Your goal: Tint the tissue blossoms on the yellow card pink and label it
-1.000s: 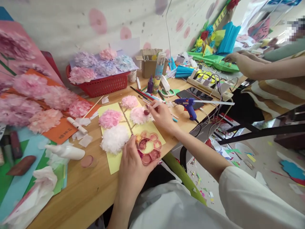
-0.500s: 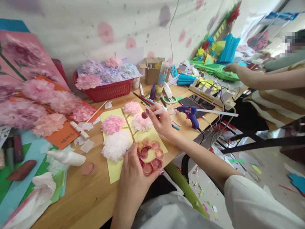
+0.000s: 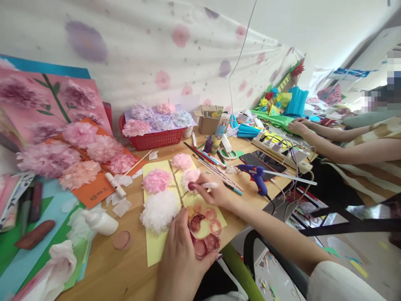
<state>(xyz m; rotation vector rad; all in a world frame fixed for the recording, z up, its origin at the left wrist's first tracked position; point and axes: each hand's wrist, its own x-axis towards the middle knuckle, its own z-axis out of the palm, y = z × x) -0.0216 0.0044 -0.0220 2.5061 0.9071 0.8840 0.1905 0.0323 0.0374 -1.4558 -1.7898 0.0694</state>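
In my left hand (image 3: 181, 246) is a clear flower-shaped paint palette (image 3: 212, 242) with reddish stains in its wells, held over the corner of a yellow card (image 3: 153, 253). My right hand (image 3: 216, 190) grips a white-handled brush (image 3: 209, 185) whose dark red tip is at a pale pink paper flower (image 3: 187, 177). On the card a brown stem (image 3: 176, 179) runs between the flowers. A pink flower (image 3: 156, 180), a smaller pink flower (image 3: 182, 161) and a fluffy white flower (image 3: 159, 211) sit along it.
A blue glue gun (image 3: 257, 177) and phones (image 3: 263, 162) lie right of my hand, beside a power strip (image 3: 282, 152). Behind stands a red basket (image 3: 156, 140) of paper flowers. A white glue bottle (image 3: 102, 222) lies left. A co-worker's arms (image 3: 335, 142) reach in at right.
The view has shifted, so the table things appear lower and further right. The brush tip has stayed close to the pale pink flower. A second hand of the co-worker now shows.
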